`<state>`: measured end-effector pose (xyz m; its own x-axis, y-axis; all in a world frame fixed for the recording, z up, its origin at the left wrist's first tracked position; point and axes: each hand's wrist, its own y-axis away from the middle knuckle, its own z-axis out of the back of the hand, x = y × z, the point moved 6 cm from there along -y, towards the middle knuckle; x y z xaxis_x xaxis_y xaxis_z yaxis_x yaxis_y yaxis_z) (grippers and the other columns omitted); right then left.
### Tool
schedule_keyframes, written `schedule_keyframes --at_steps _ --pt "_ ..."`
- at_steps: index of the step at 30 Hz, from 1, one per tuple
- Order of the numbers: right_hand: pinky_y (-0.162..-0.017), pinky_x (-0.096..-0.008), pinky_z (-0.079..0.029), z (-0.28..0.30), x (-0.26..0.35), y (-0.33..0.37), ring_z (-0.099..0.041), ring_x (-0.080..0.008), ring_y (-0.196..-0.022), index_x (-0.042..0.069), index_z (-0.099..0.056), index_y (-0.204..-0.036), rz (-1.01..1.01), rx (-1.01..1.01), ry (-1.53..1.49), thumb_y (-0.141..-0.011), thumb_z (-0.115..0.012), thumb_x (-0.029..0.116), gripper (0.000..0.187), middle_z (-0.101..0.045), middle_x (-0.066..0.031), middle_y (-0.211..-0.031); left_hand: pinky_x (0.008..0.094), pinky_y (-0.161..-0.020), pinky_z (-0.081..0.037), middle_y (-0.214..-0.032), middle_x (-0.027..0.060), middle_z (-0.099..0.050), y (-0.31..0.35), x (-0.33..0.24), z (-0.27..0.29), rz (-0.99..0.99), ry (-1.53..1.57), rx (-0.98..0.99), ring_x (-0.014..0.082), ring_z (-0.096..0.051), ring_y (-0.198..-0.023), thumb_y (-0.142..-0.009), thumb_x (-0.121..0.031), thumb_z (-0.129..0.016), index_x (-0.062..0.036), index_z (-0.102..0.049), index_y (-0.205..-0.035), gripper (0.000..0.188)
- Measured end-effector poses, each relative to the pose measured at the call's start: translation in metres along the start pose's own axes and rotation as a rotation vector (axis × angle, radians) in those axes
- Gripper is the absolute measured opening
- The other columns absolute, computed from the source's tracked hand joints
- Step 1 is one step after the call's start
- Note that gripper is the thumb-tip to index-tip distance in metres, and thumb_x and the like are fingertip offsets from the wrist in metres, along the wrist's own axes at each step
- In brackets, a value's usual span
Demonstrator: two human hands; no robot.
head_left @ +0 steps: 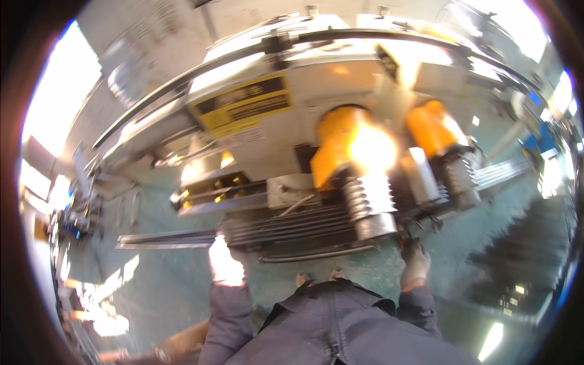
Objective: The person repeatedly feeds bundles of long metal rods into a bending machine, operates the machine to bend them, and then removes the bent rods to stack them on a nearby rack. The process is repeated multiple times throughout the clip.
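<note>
A bundle of long, thin metal bars [164,242] lies across the front of a grey machine [340,79] and sticks out to the left. At the near side of these bars is my left hand [226,263], gloved and washed out by sunlight, so its fingers do not show clearly. My right hand [416,261], in a pale glove, is closed beside the machine's front edge, at a small dark part I cannot make out. Between the hands stands an orange housing [340,143] with a ribbed metal column [369,201] beneath it.
A second orange housing [435,128] stands to the right, above another ribbed column [459,176]. A dark curved bar [316,255] runs low in front of me. A long rail [359,34] arches over the machine. More bars [502,173] extend at the right. The floor [164,283] is green.
</note>
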<state>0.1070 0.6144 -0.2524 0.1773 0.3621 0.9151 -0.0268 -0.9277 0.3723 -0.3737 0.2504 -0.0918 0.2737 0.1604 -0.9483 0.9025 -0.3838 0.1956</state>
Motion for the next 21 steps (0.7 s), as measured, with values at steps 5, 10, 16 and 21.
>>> schedule_keyframes --at_steps 5,10,16,21 --pt "-0.068 -0.0285 -0.048 -0.016 -0.035 -0.011 -0.066 -0.0123 -0.079 0.002 -0.078 -0.108 -0.099 0.156 0.091 -0.107 -0.084 0.038 0.037 -0.076 -0.0035 -0.093 0.0372 -0.076 -0.057 -0.094 0.0102 -0.079 0.009 0.052 0.001 0.287 -0.052 -0.111 0.0205 -0.068 -0.081 -0.119 -0.031 -0.063 0.0003 -0.077 -0.131 0.036" --pt "-0.057 -0.0342 -0.048 -0.027 -0.053 0.003 -0.067 -0.0176 -0.066 0.007 -0.079 -0.098 -0.097 0.292 0.549 -0.102 -0.083 0.048 0.042 -0.077 -0.0064 -0.088 0.0350 -0.093 -0.061 -0.110 0.0051 -0.077 -0.001 0.040 -0.001 0.171 0.590 -0.087 0.0172 -0.072 -0.098 -0.116 -0.022 -0.070 -0.0029 -0.078 -0.113 0.020" --pt "-0.058 -0.0306 -0.046 0.040 -0.099 0.020 -0.065 -0.0132 -0.063 0.004 -0.076 -0.080 -0.189 0.169 0.673 -0.099 -0.074 0.030 0.032 -0.072 -0.0047 -0.070 0.0361 -0.037 -0.028 -0.055 -0.0057 -0.045 -0.011 -0.032 0.094 0.236 0.572 -0.058 0.0153 -0.037 -0.038 -0.116 -0.039 -0.071 -0.0254 -0.056 -0.077 0.044" --pt "-0.049 -0.0359 -0.046 0.106 -0.182 0.005 -0.062 -0.0185 -0.056 0.009 -0.075 -0.103 -0.294 -0.024 0.806 -0.104 -0.073 0.033 0.024 -0.069 -0.0064 -0.072 0.0401 -0.078 -0.059 -0.111 0.0107 -0.077 -0.056 -0.075 0.232 0.064 0.759 -0.197 0.0280 -0.071 -0.090 -0.118 -0.041 -0.061 -0.0062 -0.072 -0.122 0.036"
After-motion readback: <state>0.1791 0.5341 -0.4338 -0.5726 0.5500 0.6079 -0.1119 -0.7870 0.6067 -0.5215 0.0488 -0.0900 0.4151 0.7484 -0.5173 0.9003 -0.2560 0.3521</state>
